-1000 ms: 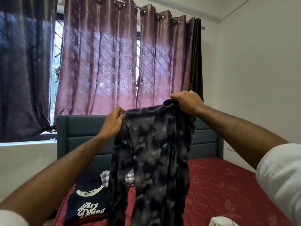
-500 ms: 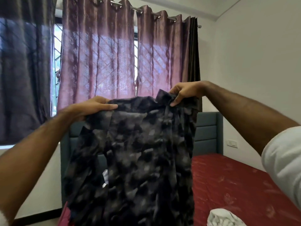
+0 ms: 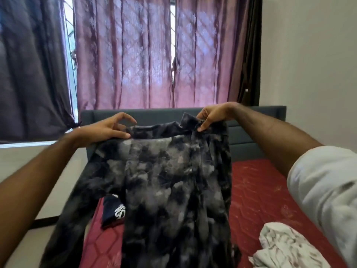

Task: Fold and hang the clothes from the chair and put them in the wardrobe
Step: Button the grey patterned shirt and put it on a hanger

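We observe a dark grey and black mottled fabric garment (image 3: 164,180) held up in the air over a bed with a red quilted mattress (image 3: 257,190), its upper edge stretched between two hands and its length hanging down out of the lower edge of the view. The left hand (image 3: 105,129) grips the upper left edge of the garment: the thumb lies flat along the near side of the cloth, and the fingers (image 3: 123,118) curl above and behind the edge. The right hand (image 3: 214,116) pinches the upper right corner, with fingertips bent down onto a bunched fold of the cloth. A white sleeve (image 3: 324,190) covers the right upper arm at the right of the view. We note a dark navy folded shirt with white lettering (image 3: 114,211) lying on the mattress to the left, partly hidden behind the hanging garment. A crumpled white cloth with faint dark marks (image 3: 284,248) lies on the mattress at lower right, apart from the held garment. Behind the bed stands a grey-green padded headboard (image 3: 257,128). Above it hang purple-pink curtains (image 3: 125,55) over a window, with a darker curtain (image 3: 32,64) to the left. A plain white wall (image 3: 313,64) lies to the right.
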{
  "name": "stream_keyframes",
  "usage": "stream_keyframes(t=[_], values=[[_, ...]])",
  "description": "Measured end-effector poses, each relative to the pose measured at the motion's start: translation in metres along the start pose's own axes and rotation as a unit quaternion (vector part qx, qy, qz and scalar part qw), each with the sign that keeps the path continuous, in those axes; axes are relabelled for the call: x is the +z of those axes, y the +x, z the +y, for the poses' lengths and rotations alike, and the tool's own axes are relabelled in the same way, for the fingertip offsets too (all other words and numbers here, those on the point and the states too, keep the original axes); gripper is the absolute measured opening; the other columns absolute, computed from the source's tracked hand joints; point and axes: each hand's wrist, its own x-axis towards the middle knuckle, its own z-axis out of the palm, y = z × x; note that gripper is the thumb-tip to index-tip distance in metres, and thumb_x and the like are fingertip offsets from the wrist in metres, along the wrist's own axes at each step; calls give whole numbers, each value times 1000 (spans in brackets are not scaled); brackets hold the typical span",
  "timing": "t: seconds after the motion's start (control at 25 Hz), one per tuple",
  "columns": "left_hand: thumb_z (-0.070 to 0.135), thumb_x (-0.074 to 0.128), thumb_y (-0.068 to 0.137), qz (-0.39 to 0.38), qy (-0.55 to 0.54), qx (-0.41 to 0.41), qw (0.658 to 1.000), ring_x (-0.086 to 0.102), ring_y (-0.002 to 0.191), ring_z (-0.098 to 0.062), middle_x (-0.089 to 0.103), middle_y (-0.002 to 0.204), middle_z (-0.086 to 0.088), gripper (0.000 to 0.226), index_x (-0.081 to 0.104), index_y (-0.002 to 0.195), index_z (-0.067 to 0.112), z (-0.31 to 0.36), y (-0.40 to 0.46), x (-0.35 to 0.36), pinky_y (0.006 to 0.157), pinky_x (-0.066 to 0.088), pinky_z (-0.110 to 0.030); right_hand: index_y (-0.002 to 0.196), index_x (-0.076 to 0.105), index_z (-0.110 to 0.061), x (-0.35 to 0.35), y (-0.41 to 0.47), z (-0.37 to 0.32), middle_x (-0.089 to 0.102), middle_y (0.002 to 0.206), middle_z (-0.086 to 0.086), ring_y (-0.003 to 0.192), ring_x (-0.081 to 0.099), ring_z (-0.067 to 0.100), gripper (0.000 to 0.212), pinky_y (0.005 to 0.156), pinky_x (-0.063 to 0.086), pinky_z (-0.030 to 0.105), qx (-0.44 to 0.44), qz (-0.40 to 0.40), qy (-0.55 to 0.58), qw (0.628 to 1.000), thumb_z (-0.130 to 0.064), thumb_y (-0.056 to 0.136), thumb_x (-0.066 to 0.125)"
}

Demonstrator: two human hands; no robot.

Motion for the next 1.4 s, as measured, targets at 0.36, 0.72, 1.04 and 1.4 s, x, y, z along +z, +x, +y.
stream_keyframes(t=[0.36, 0.72, 1.04, 1.4], values=[[9, 48, 95, -19, 427, -77, 901, 60, 100, -21, 49, 112, 5, 29, 64, 107, 30, -248, 65, 93, 80, 49, -38, 103, 70, -6, 182, 220, 123, 71, 103, 12, 95, 64, 26, 29, 75, 45, 32, 28, 10, -209, 977, -25, 84, 81], [32, 49, 87, 7, 444, -64, 894, 53, 119, -41, 50, 139, -14, 44, 63, 125, 17, -418, 117, 228, 88, 46, -57, 139, 47, -25, 328, 307, 255, 47, 138, 4, 127, 46, 30, 56, 100, 39, 51, 92, 186, -181, 961, -33, 87, 66], [31, 55, 101, -154, 142, -147, 967, 38, 140, -35, 34, 152, -17, 58, 33, 149, 7, -399, 106, 419, 117, 32, -42, 112, 61, -18, 421, 138, 335, 67, 106, -3, 99, 65, 21, 31, 80, 49, 32, 220, 24, 140, 965, -44, 96, 66], [59, 25, 104, -116, 266, -136, 947, 0, 157, -22, 0, 170, -10, 76, 4, 163, 14, -412, 73, 454, 128, 6, -44, 89, 72, 3, 371, 114, 383, 68, 82, 8, 76, 64, 21, 41, 69, 46, 32, 234, -17, 164, 958, -38, 93, 72]])
